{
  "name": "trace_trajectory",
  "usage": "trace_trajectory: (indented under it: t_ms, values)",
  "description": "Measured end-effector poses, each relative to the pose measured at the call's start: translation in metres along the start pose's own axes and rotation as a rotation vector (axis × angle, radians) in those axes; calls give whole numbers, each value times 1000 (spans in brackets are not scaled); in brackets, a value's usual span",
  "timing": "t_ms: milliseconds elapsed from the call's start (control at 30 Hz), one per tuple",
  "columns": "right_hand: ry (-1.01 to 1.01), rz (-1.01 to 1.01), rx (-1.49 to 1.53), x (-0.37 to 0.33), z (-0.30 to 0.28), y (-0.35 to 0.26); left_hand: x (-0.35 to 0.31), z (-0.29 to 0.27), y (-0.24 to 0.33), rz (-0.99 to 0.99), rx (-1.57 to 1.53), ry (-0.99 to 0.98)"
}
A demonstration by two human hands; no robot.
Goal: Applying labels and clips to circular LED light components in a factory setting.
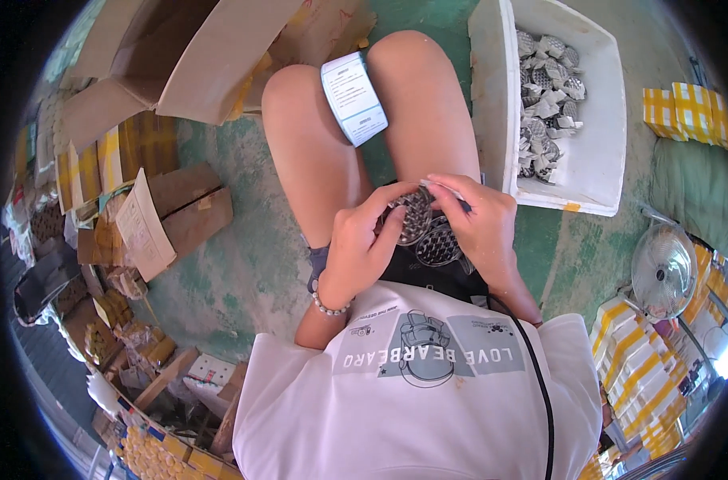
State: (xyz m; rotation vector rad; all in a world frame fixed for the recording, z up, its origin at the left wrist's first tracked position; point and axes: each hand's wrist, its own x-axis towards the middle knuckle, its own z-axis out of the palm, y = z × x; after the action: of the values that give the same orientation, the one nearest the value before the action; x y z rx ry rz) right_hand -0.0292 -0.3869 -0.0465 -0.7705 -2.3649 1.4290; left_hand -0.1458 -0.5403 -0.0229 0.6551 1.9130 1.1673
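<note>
Fingers of left hand (362,244) and right hand (480,228) hide part of metal mesh discs (428,232); label roll (353,98) print unreadable.

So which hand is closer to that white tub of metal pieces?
Right. The right hand is just beside the white tub, near its corner; the left hand sits farther away, over the lap.

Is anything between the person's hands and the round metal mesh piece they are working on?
No. Both the left hand and right hand already touch the mesh piece over the lap; another mesh disc lies just below it.
</note>
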Motion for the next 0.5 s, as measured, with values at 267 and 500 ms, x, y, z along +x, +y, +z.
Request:
trace_trajectory:
  t_ms: [267,500]
  values:
    - [-110,-89,-30,5,-2,1,-6,-2,-27,-55,-404,-139]
    - [-76,139,109,8,0,-5,-5,-3,-31,-97,-448,-163]
